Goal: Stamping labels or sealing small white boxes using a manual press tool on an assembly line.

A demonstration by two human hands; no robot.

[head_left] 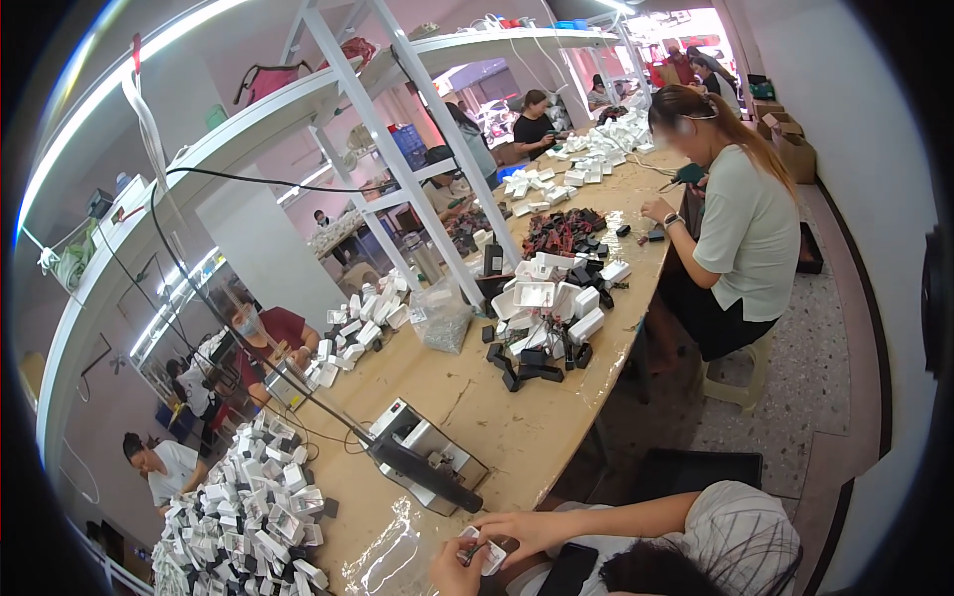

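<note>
Near the lower edge, my left hand [455, 569] has its fingers closed on a small white plastic case [493, 560]. My right hand [517, 533] reaches in from the right and grips the same case from its far side. A small dark part shows at the case's open side, between the fingers; what it is I cannot make out. Just beyond my hands, on the table, stands a metal bench device [429, 447] with a thick black cylinder [425, 471] lying across its front. A black phone [571, 573] lies on my lap.
A big heap of white cases [248, 507] covers the table's left. Beyond lie more white and black cases [547, 308], a clear bag of small parts [440, 320] and red-black wired pieces [563, 232]. White shelf posts [422, 194] rise mid-table. A co-worker [735, 219] sits on the right.
</note>
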